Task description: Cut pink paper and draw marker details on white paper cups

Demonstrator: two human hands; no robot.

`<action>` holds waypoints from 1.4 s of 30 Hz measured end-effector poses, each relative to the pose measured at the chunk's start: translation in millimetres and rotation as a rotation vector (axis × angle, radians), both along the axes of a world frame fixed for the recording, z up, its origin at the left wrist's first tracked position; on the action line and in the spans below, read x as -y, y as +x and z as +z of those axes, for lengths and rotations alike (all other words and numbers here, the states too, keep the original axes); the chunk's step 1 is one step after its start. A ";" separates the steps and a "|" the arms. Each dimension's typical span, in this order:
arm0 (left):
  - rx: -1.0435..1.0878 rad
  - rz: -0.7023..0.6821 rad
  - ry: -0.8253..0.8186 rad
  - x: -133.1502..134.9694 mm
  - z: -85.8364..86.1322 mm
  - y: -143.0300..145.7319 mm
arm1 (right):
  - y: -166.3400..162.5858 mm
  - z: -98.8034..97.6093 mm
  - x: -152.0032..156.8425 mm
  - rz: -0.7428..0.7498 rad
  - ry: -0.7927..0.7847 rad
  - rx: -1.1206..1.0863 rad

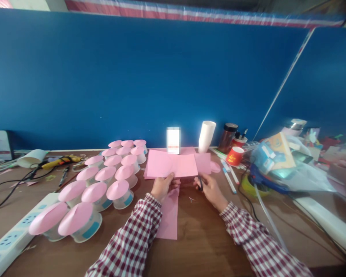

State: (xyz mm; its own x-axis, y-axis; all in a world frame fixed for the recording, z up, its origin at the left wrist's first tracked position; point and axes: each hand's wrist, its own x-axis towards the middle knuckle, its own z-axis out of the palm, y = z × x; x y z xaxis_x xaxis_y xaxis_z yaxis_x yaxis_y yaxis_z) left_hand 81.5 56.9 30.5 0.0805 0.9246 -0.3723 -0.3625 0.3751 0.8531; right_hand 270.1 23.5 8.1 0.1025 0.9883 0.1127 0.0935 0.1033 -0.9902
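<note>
A sheet of pink paper [173, 163] is raised off the table, its near edge pinched between the thumb and fingers of my left hand [162, 187]. My right hand [211, 190] grips a pair of scissors [200, 183] by its dark handles at the sheet's right corner; the blades are mostly hidden. Under and behind the held sheet lie more pink sheets [203, 162]. A pink strip [167, 219] lies flat below my left hand. To the left stand several paper cups [87, 227] topped with pink paper cones [76, 219].
A bright phone-like panel [173, 140] stands behind the paper, near a stack of white cups [207, 136]. Markers [228, 179], a red cup [235, 156] and a cluttered plastic bag [276, 161] lie right. A power strip [23, 227] runs along the left; a blue partition [161, 77] closes the back.
</note>
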 end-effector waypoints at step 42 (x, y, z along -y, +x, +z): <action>0.096 0.011 0.098 -7.3 4.3 -17.4 | 32.6 5.0 -11.4 -0.234 0.158 0.029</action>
State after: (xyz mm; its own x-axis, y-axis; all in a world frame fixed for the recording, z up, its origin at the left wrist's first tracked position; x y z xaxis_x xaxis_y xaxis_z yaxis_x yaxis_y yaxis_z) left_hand 64.1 64.2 34.8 0.1013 0.9572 -0.2712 -0.4480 0.2873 0.8466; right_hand 302.6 34.8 13.1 0.3203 0.9080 0.2699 0.1607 0.2287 -0.9601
